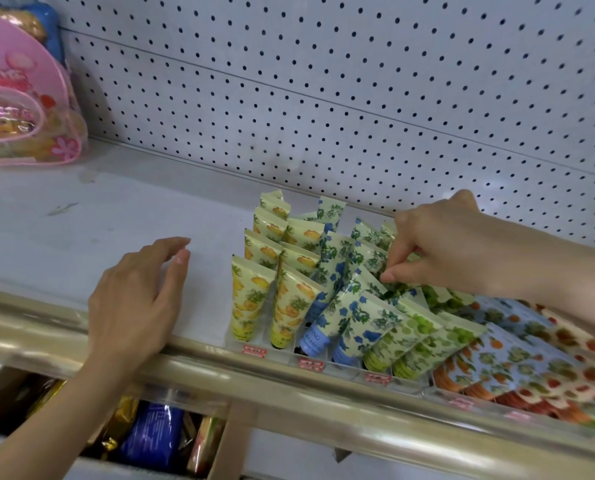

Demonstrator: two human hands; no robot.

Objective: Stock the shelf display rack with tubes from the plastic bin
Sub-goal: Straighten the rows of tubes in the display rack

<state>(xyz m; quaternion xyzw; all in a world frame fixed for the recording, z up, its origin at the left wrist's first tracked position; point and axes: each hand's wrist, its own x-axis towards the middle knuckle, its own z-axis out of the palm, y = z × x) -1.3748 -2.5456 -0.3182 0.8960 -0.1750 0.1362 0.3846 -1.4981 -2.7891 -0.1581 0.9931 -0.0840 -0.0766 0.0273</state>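
Our right hand [438, 247] is over the right-hand columns of the display rack [282, 356], thumb and forefinger pinching the crimped top of a green-leaf tube [403, 291]. That tube lies straight below the fingertips. Its long axis runs from the cap, down by the rack's front wall, up and away toward the back right of the shelf [81, 220], so we judge the coming move is a push down along that slant to seat it. The right hand is the nearer one by far. Our left hand [140, 296] hovers at the shelf's front edge, over the front rail [220, 372], fingers loosely spread and holding nothing, well apart from the rack.

Around the pinched tube the rack is crowded: yellow tubes [251, 299] stand nearly upright in the two left columns, blue tubes [337, 271] lean rightward in the middle, and the other green tubes [427, 341] lie tilted just beside our fingers. The leaning blue ones press close and could snag.

At the shelf's right end a clear tray [438, 393] holds mixed tubes lying flat — whether this is the plastic bin we cannot tell. A pink bag [19, 98] sits at the back left corner against the pegboard [323, 98]. A cardboard box [216, 455] of packets sits below the shelf.
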